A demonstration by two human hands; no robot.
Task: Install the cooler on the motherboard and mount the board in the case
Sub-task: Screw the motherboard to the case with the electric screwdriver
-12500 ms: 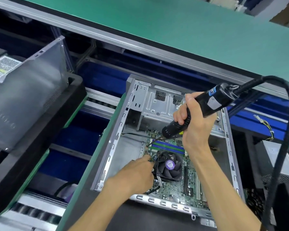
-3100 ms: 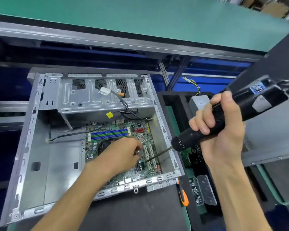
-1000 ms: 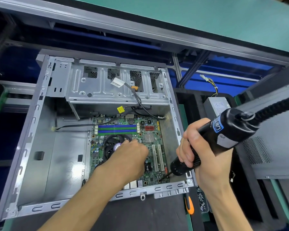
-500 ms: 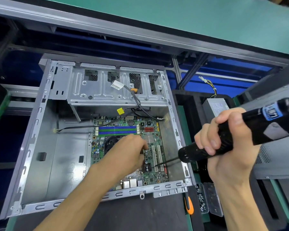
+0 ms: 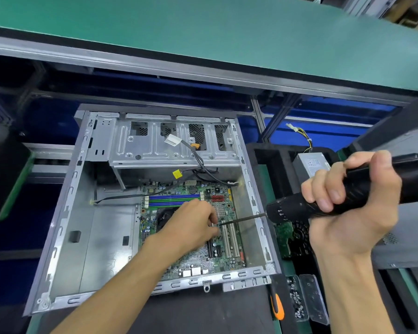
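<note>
Since half a second ago, little shifted: driver bit swung in closer to the left fingertips, view nudged slightly down. Nearest, right hand [image 5: 348,208] clenched round the black electric screwdriver [image 5: 307,208], its thin bit [image 5: 241,219] slanting down and left toward the board, tip just beside the left fingers. Left hand [image 5: 191,227] resting over the fan cooler [image 5: 163,216], fingers curled at the bit tip, seemingly pinching or steadying a screw; too small to tell for certain. Beneath it, motherboard [image 5: 215,256] lying flat in the right half of the open case [image 5: 65,237], cooler already sitting on it. By the look of things: cooler fitted, board placed, fastening under way; how many screws are in cannot be told, so some driving likely left. Counted: two hands, one screwdriver, one board, one cooler, four memory slots in blue and green, two white card slots [image 5: 229,239]. Off the case's near right corner, one orange-handled tool [image 5: 277,307] and a small clear tray of screws [image 5: 297,302]. Farther right, one grey power supply [image 5: 310,165] with loose yellow and black wires. Farther back inside the case, the drive cage [image 5: 174,150] with one black cable draped across. Beyond all, green bench top [image 5: 227,37].
</note>
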